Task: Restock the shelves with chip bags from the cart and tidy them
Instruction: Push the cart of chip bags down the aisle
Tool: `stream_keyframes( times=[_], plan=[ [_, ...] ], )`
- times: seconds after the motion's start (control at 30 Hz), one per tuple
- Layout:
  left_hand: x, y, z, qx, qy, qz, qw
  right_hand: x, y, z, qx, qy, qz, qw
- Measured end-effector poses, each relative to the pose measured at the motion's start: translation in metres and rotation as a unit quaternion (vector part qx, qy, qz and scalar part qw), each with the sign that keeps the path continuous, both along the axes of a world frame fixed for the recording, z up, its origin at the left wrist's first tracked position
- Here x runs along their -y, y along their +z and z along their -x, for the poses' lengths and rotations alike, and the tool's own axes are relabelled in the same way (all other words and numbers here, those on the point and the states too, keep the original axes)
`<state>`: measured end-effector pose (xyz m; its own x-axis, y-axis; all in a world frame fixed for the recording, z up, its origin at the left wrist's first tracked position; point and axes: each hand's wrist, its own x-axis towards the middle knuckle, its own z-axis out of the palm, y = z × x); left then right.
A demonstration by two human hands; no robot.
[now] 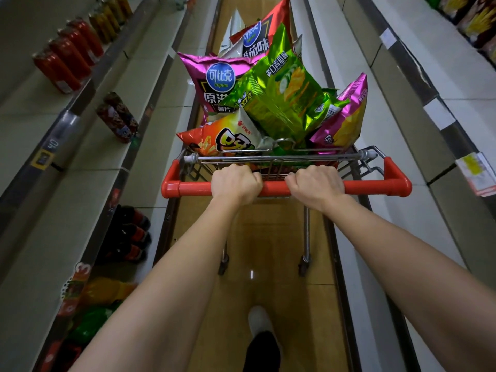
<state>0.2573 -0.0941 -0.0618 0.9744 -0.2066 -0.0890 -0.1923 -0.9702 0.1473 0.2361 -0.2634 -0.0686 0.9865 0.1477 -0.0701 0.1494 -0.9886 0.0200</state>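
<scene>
- Restocking looks unstarted: chip bags (279, 98) sit heaped in the cart (375, 167).
- Left hand (236, 183) and right hand (315, 183) both grip the red handle (370, 187).
- Shelves (150, 84) alongside await bags.

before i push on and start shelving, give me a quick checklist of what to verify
1. Grip: left hand and right hand both curled round the red plastic cart handle: ok.
2. Load: the big green foil chip bag sits piled above the wire basket rim and could slide off: not ok.
3. Purple foil chip bag leans over the right side: not ok.
4. Wooden aisle floor near the cart is free of obstacles: ok.
5. Aisle beyond the cart: hidden by bags, cannot tell.
6. Room on the grey left-hand shelf: ok.
</scene>
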Motion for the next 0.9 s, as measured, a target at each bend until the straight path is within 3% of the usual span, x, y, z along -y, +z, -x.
stream_keyframes(
  times=[0.9],
  plan=[
    [0.089, -0.008, -0.233, 0.007, 0.033, 0.013, 0.999, 0.086, 0.002, -0.236, 0.004, 0.02, 0.002, 1.0]
  ],
)
